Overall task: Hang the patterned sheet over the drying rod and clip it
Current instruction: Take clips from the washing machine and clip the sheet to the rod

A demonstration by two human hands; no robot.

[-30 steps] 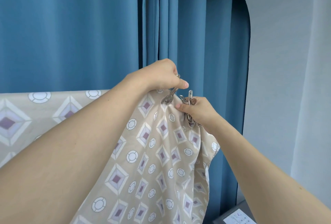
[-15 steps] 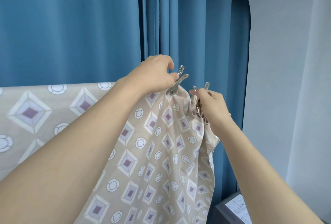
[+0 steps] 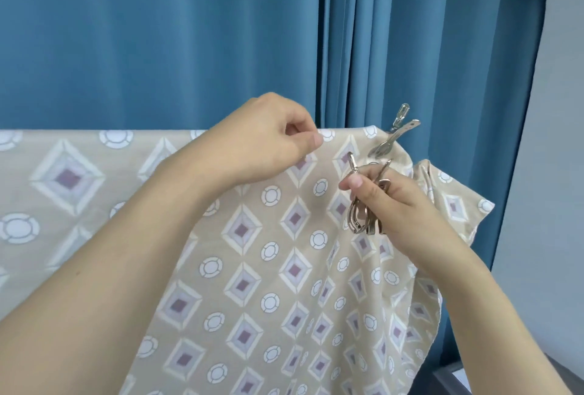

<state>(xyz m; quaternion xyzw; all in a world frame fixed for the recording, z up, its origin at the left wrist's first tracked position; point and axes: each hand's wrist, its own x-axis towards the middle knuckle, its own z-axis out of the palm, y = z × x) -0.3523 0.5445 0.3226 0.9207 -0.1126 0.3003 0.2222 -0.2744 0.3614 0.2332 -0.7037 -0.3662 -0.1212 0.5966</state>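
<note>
The beige patterned sheet [image 3: 246, 255], printed with diamonds and white rings, hangs over a horizontal rod that the cloth hides. Its top edge runs level across the left half of the view. A metal clip [image 3: 390, 138] bites the sheet's top edge near the right end, its handles pointing up and right. My left hand [image 3: 268, 138] hovers at the top edge left of that clip, fingers curled with nothing in them. My right hand [image 3: 388, 201] sits just below the clip and grips a bunch of spare metal clips [image 3: 360, 205].
Blue curtains [image 3: 158, 40] hang close behind the sheet. A pale wall [image 3: 562, 110] stands at the right. A dark piece of furniture [image 3: 455, 379] shows at the lower right corner. The sheet's right corner [image 3: 455, 201] sticks out loose past the clip.
My left hand has let go of the clip, which stays fastened on the sheet's top edge, and moved left. My right hand has dropped a little with the spare clips.
</note>
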